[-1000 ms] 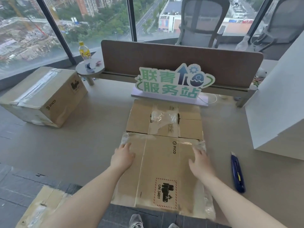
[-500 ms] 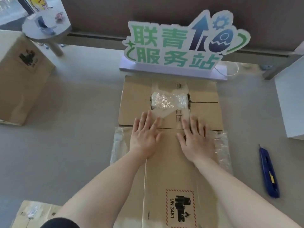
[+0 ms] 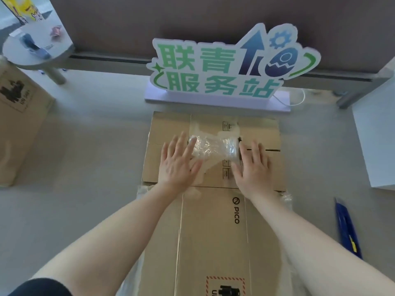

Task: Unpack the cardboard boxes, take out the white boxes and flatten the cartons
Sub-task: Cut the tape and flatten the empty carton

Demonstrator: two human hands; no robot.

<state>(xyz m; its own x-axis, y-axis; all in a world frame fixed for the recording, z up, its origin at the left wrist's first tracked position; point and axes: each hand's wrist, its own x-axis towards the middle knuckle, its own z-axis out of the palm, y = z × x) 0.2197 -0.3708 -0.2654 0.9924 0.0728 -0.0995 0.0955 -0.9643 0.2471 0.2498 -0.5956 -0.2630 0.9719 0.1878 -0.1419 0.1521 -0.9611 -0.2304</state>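
In the head view, a flattened carton (image 3: 213,210) lay on the grey bench (image 3: 96,167), running from the near edge toward a green-lettered sign (image 3: 224,67) that stood on a white base at the far side. Both hands were spread flat on the far flaps of the carton, fingers straight and pressing down, grasping nothing. The left hand (image 3: 178,163) lay with its fingertips touching the edge of a crumpled patch of clear tape (image 3: 213,146) at the flap seam; the right hand (image 3: 253,167) pressed just on the other side of that tape. Loose clear tape also showed along the carton's side edges. A second cardboard box (image 3: 19,124), unflattened, stood at the left of the bench, well apart from the carton. A white box (image 3: 376,142) stood at the right edge of the frame. A blue utility knife (image 3: 348,229) lay on the bench to the right of the carton, beside the right forearm. A small round shelf (image 3: 36,50) at far left carried a few small items, too blurred to tell.
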